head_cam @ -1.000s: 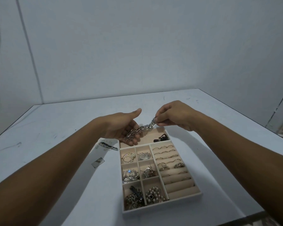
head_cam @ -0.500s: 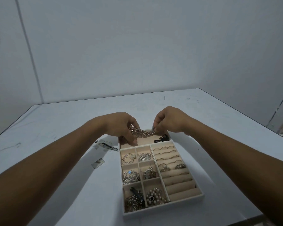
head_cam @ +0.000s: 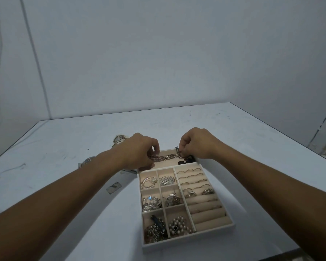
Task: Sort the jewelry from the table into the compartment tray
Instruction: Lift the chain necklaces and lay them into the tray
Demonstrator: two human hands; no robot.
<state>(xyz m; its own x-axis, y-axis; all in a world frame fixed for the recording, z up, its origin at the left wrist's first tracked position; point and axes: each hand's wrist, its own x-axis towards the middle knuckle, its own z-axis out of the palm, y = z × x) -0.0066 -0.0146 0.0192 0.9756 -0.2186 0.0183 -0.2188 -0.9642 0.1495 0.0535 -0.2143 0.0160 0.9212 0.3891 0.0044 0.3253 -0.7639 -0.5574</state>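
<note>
A beige compartment tray [head_cam: 214, 230] lies on the white table, holding rings on rolls at the right and bracelets, brooches and beads in its square cells. Over the long far compartment a chunky silver chain [head_cam: 167, 157] stretches sideways. My left hand [head_cam: 139, 151] pinches its left end and my right hand [head_cam: 196, 145] pinches its right end. The chain hangs just inside that compartment, next to a black piece [head_cam: 186, 160] at its right end.
Loose jewelry lies on the table left of the tray: a pale piece [head_cam: 119, 139] behind my left hand, a silvery one [head_cam: 87, 162] by my forearm, and a small flat tag [head_cam: 113, 187] nearer me. The table edge runs close on the right.
Both hands have turned palm-down and lowered the chain from above the tray into the far compartment, stretching it out level.
</note>
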